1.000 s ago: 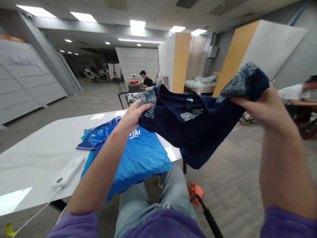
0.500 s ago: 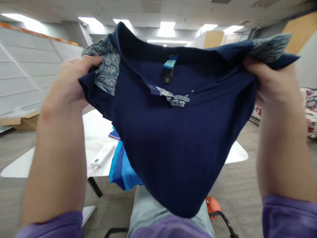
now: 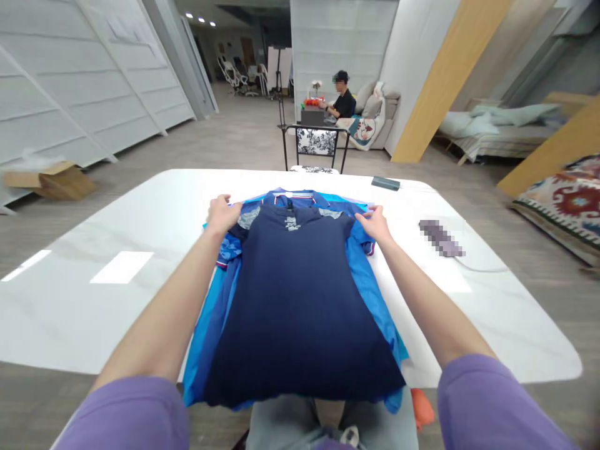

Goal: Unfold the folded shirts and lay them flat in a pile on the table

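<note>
A navy shirt (image 3: 300,294) with patterned shoulder patches lies spread flat on top of a pile of blue shirts (image 3: 375,294) on the white table (image 3: 117,250). My left hand (image 3: 223,214) rests on the navy shirt's left shoulder, fingers curled on the cloth. At the shirt's right shoulder my right hand (image 3: 375,223) pinches the sleeve edge. The shirt's hem hangs over the table's near edge above my lap.
A dark flat case (image 3: 385,182) lies at the table's far edge and a blurred object (image 3: 440,237) with a cable sits to the right. A chair (image 3: 315,145) stands behind the table. A person sits far back near a sofa. A cardboard box (image 3: 51,178) lies on the floor at left.
The navy shirt was held up in the air in both hands; now it lies flat on the pile of blue shirts, with my hands at its shoulders.
</note>
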Tool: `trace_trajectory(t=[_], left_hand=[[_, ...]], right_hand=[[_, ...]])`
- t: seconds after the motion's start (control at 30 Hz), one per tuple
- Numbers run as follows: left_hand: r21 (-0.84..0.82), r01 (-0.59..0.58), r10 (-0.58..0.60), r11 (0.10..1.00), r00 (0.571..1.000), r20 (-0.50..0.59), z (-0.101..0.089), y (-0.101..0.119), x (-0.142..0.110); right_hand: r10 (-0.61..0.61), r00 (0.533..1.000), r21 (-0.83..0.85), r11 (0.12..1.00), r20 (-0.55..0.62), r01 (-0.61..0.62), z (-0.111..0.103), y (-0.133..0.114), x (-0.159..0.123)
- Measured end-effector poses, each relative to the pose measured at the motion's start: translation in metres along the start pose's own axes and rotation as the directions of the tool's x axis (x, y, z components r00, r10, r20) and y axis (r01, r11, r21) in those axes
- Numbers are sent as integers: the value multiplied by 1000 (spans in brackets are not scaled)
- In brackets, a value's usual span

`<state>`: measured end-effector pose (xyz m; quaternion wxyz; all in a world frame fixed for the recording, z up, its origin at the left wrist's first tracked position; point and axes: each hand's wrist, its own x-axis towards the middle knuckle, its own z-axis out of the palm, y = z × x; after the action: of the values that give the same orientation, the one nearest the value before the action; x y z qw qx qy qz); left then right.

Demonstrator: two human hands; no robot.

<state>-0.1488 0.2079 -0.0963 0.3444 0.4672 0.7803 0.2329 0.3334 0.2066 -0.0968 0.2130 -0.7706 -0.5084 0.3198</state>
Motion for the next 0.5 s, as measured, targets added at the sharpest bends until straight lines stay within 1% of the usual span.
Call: trace_trajectory(t=[0.03, 0.1, 0.13, 0.2, 0.3, 0.37, 0.4, 0.43, 0.5], left_hand=[[76, -27, 26, 997, 1000, 9, 16, -8, -7], [155, -99, 87, 983, 993, 82, 45, -19, -28], [183, -143, 119, 973, 984, 135, 58, -23, -41], [215, -217, 167, 952, 959, 229, 79, -28, -69], [304, -274, 173, 912, 931, 322, 100, -31, -104], [394, -291, 147, 872, 922, 357, 108, -31, -118], [430, -300, 138, 852, 920, 367, 110, -29, -123], [453, -308, 137, 837, 918, 371, 112, -28, -125], [470, -319, 142, 823, 917, 373, 114, -25, -127]], right_hand=[[-78, 997, -104, 992, -5, 77, 8, 12, -4], [-251, 966, -240, 936, 60, 258, 17, 25, -25], [-320, 940, -271, 901, 118, 340, 18, 28, -41], [-400, 881, -285, 840, 253, 463, 16, 30, -78], [-437, 779, -252, 774, 450, 580, 9, 38, -136], [-419, 726, -254, 743, 545, 619, 3, 45, -168], [-404, 715, -266, 733, 570, 626, -1, 47, -182], [-394, 716, -282, 726, 575, 627, -7, 47, -194], [-400, 749, -300, 738, 528, 605, -28, 44, -214]])
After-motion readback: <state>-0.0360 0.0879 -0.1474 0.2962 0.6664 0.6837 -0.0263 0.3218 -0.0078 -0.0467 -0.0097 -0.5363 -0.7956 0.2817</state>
